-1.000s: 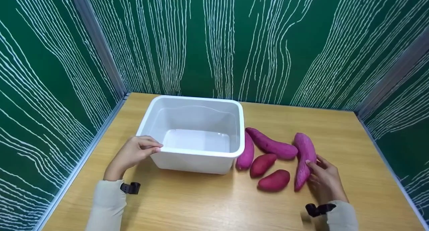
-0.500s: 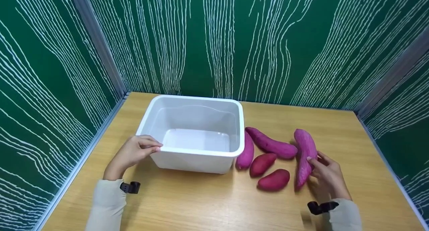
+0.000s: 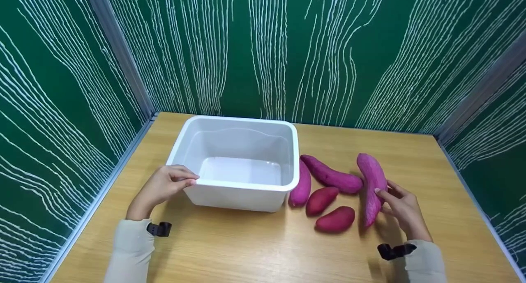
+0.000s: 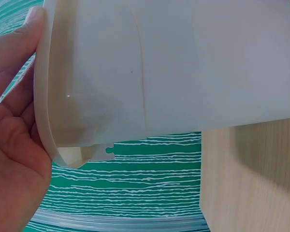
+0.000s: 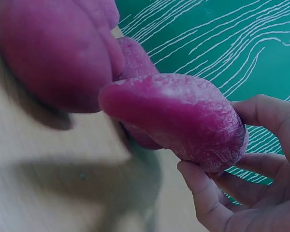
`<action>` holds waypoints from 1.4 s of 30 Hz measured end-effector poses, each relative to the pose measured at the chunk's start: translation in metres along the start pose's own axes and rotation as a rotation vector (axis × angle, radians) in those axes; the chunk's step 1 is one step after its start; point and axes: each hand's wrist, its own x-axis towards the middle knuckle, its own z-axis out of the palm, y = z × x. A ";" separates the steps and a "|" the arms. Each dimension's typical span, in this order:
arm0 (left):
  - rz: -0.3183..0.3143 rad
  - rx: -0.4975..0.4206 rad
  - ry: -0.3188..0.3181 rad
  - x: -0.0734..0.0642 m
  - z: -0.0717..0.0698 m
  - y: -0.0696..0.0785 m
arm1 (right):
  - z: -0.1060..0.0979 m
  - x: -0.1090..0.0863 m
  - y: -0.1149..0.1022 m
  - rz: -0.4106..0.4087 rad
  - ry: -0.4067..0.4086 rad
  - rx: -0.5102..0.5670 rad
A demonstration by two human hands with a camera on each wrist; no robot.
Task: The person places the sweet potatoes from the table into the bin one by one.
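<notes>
Left grip (image 3: pixel 168 186) pinches white bin (image 3: pixel 238 197) at near-left edge, probably steadying it; right grip (image 3: pixel 403 207) holds long sweet potato (image 3: pixel 371 174) near middle, likely for balance.

Held the bin (image 4: pixel 193 58) by its rim (image 4: pixel 42 92) with the left hand (image 4: pixel 14 150), touching it high up with the thumb and reaching behind it with other fingers, partly hidden. Found a thin line (image 4: pixel 142 72) along the bin's side and a tiny dark speck (image 4: pixel 131 72) just beside it. Noticed a pale notched piece (image 4: pixel 102 152) by the rim's lower corner. Saw white-streaked green wall (image 4: pixel 125 186) below, edged by a pale strip (image 4: pixel 121 222), and wooden table (image 4: pixel 237 193) at lower right, partly shadowed.
</notes>
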 end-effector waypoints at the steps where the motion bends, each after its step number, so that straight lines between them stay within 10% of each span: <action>1: 0.001 -0.001 -0.001 0.000 0.000 0.000 | 0.000 0.000 -0.002 -0.002 0.003 -0.009; 42: -0.032 0.051 -0.064 0.001 -0.005 0.011 | 0.008 -0.009 -0.052 -0.153 -0.114 -0.104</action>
